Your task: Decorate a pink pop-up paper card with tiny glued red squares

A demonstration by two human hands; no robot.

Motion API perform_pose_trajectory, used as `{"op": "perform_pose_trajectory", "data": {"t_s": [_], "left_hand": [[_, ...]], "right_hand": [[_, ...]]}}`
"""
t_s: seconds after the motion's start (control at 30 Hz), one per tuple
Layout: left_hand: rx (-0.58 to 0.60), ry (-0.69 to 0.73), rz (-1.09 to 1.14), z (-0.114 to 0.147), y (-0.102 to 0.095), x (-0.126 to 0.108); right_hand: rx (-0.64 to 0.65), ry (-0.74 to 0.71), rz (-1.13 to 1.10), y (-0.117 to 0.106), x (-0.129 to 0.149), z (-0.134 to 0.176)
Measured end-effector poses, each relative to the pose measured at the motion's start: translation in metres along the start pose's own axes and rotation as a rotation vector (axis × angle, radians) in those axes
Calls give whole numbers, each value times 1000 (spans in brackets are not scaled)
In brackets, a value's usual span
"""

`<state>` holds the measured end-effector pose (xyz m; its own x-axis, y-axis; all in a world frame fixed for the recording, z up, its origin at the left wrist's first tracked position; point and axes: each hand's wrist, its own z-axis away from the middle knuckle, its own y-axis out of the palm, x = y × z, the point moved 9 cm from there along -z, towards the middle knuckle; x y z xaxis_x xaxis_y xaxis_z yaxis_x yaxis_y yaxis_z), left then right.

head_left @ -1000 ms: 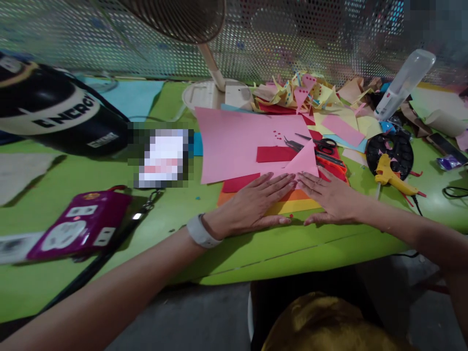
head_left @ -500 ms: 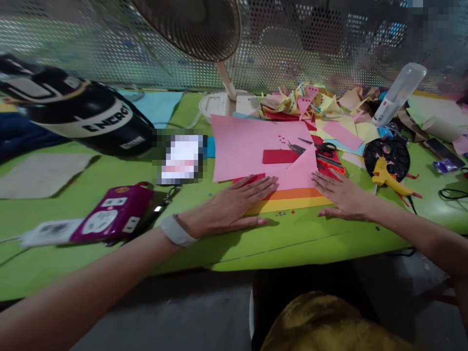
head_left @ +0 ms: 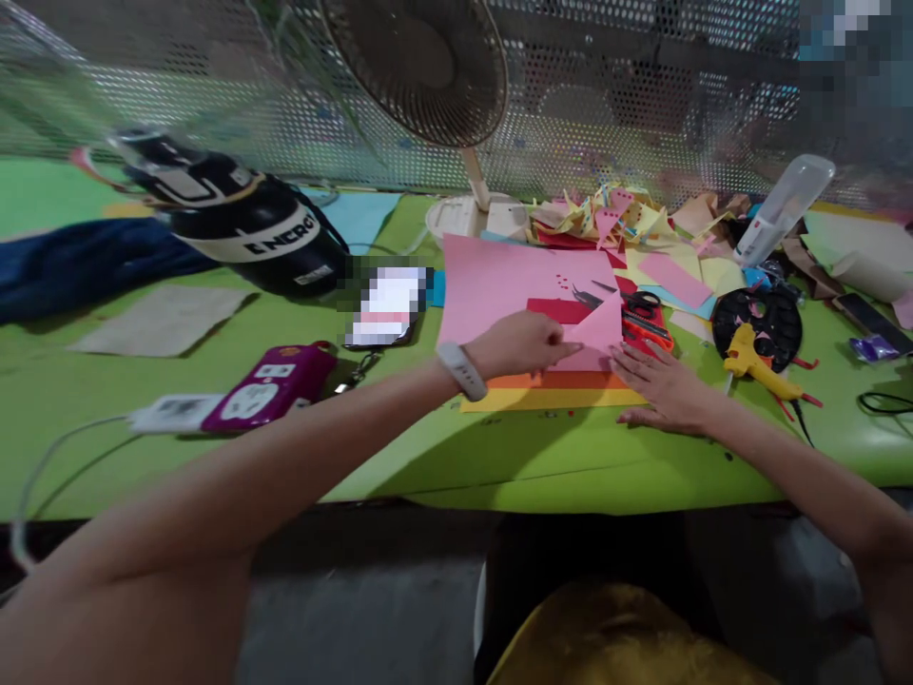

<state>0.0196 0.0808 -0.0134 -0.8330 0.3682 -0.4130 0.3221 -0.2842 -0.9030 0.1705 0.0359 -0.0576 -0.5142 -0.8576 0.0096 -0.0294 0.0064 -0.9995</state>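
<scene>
A large pink sheet of paper [head_left: 492,276] lies on the table over orange and yellow paper [head_left: 542,393]. My left hand [head_left: 524,344] is closed over its lower middle, fingers curled and thumb resting near a raised pink flap [head_left: 599,323]. Whatever may be between those fingers is hidden. Partly behind this hand is a dark red paper strip [head_left: 553,309]. My right hand [head_left: 660,385] lies flat with fingers spread, fingertips on the papers' right edge. Just beyond it are black scissors [head_left: 642,304] and an orange cutter [head_left: 649,333].
Paper scraps [head_left: 606,214] pile up below a fan [head_left: 420,67]. At right are a yellow glue gun [head_left: 756,362], a black palette [head_left: 774,319] and a clear bottle [head_left: 788,209]. A phone [head_left: 389,304], purple power socket [head_left: 275,385] and black flask [head_left: 249,224] lie at left.
My left hand has lifted from lying flat at the papers' left edge, moved right and up onto the pink sheet, and curled closed. My right hand stays in place. The view has shifted left.
</scene>
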Motion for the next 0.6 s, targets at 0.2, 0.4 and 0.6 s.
{"op": "perform_pose_trajectory", "data": {"t_s": [0.2,0.4,0.6], "left_hand": [[-266,-73,19,-7,-17,14],[-164,-340,268,21,-8,73],[-146,-291,577,25,4,74]], "right_hand": [[-3,-15,8,0,1,0],[-27,-24,9,-2,0,-1],[-42,-22,40,-3,2,-1]]}}
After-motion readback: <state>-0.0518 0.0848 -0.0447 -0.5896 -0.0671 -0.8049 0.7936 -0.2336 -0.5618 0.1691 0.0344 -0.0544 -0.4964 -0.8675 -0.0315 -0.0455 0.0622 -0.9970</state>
